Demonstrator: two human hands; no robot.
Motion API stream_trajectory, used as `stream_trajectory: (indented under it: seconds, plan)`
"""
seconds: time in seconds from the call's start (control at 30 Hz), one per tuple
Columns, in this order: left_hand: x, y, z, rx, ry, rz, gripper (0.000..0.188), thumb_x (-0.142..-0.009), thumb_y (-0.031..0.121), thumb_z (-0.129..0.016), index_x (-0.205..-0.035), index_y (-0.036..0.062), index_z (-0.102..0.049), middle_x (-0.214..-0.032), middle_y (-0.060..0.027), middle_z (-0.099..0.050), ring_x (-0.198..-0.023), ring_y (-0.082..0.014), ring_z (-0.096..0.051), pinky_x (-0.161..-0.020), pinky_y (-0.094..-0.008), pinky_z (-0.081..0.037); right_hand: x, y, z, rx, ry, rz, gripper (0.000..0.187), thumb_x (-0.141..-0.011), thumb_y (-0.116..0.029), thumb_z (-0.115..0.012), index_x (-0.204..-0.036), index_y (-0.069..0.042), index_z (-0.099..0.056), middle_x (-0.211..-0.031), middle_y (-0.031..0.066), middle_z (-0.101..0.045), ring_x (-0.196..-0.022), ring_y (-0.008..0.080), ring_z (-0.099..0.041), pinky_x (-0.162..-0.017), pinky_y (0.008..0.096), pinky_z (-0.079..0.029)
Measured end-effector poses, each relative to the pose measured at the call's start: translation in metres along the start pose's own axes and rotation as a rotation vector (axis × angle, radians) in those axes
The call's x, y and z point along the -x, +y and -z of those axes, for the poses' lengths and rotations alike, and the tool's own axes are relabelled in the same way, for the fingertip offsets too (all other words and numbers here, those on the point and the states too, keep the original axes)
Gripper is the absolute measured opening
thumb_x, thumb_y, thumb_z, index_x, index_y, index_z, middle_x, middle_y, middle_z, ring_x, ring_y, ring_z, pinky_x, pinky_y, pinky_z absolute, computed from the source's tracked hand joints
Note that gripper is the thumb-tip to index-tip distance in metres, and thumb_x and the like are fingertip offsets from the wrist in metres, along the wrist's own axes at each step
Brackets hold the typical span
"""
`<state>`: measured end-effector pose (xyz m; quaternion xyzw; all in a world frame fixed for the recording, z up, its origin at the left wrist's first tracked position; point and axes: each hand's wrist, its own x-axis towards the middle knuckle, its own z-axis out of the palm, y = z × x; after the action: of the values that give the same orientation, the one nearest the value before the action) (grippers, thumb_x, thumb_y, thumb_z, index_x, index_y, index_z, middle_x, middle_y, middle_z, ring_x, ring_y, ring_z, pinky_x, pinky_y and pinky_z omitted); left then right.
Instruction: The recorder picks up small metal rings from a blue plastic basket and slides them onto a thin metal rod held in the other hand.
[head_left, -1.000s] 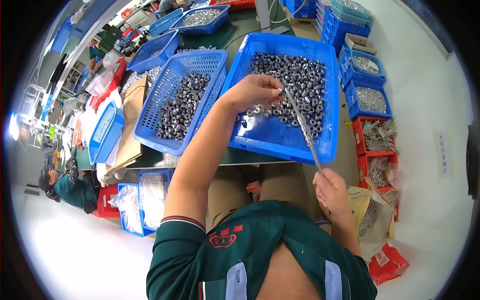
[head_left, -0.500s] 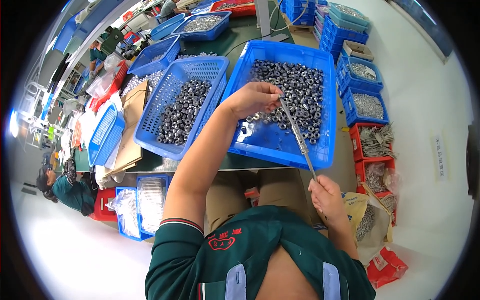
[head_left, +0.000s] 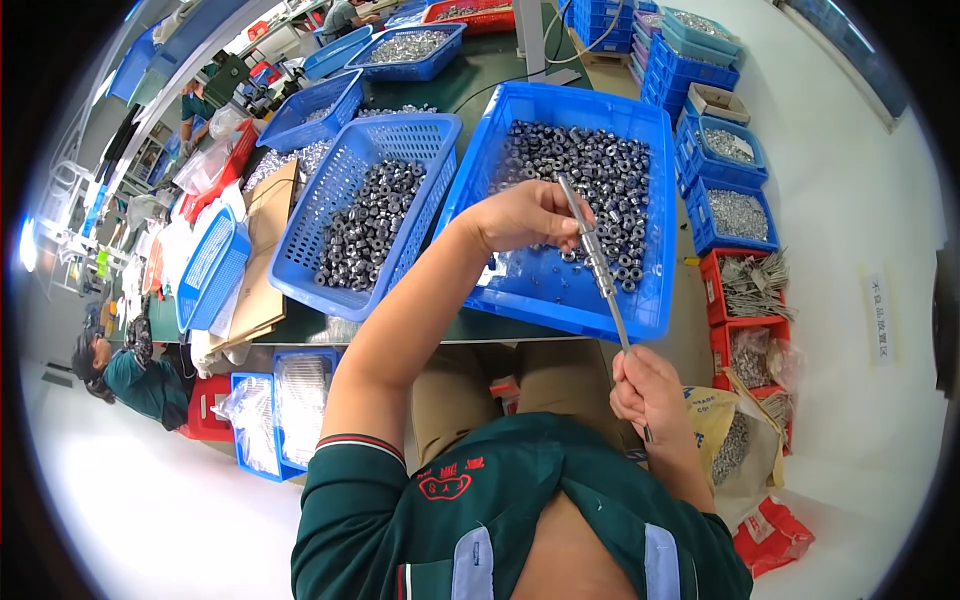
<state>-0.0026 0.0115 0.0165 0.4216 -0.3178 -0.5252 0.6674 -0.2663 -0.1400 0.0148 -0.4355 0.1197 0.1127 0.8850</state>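
The thin metal rod [head_left: 598, 265] is gripped low by the right hand [head_left: 650, 392]. Its tip is pinched by the left hand [head_left: 525, 215] fingers above the blue tray [head_left: 655, 310]. If tilted, threaded nuts [head_left: 592, 250] could slide off.

Two hands [head_left: 525, 215] [head_left: 650, 390], one rod [head_left: 595, 262] (several threaded nuts).

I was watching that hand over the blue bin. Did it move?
Yes. The left hand slid up the rod, toward its top end, over the blue bin.

One head-worn fisheye view looks steeply down from close above the person's chest, facing forward over the counter [head_left: 500, 75]. The blue bins [head_left: 560, 300] sit near centre; straight edges bow toward the dark rim.
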Motion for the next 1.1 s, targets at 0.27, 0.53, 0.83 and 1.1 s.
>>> stream_trajectory:
  seconds: [0.27, 0.53, 0.83, 1.1]
  plan:
    - [0.009, 0.015, 0.011, -0.354, 0.305, 0.106, 0.028, -0.083, 0.024, -0.065, -0.102, 0.0031, -0.061, -0.085, -0.0019, -0.063, -0.07, -0.0098, -0.059, -0.065, -0.0231, -0.048, -0.005, 0.004, 0.007, 0.115, 0.09, 0.024, 0.022, -0.094, -0.019, -0.047, -0.078, -0.004, -0.048, -0.048, -0.0022, -0.035, -0.037, 0.0034, -0.029, -0.035, 0.0182, -0.024]
    - [0.009, -0.008, 0.028, -1.495, 0.475, 0.369, 0.019, -0.067, 0.019, -0.071, -0.085, 0.0112, -0.069, -0.081, -0.0094, -0.066, -0.079, -0.0251, -0.063, -0.071, -0.0356, -0.048, 0.002, 0.004, 0.015, 0.216, 0.196, 0.03, 0.02, -0.093, -0.017, -0.047, -0.078, -0.004, -0.047, -0.047, -0.0026, -0.036, -0.036, 0.003, -0.029, -0.033, 0.0171, -0.024]
    - [-0.005, -0.032, 0.013, -1.824, 0.429, 0.459, 0.017, -0.066, 0.022, -0.072, -0.079, 0.0127, -0.066, -0.079, -0.0078, -0.065, -0.081, -0.0284, -0.063, -0.068, -0.0396, -0.05, 0.001, 0.005, 0.018, 0.232, 0.178, 0.028, 0.021, -0.094, -0.019, -0.047, -0.079, -0.004, -0.047, -0.048, -0.003, -0.036, -0.036, 0.0028, -0.029, -0.033, 0.017, -0.024]
    - [0.004, 0.003, 0.009, -0.699, 0.594, 0.388, 0.021, -0.076, 0.021, -0.071, -0.078, 0.0033, -0.06, -0.081, -0.0081, -0.066, -0.071, -0.0147, -0.066, -0.062, -0.0253, -0.052, 0.002, 0.005, 0.023, 0.23, 0.15, 0.024, 0.02, -0.093, -0.018, -0.047, -0.079, -0.004, -0.048, -0.049, -0.0031, -0.036, -0.036, 0.003, -0.03, -0.035, 0.0172, -0.026]
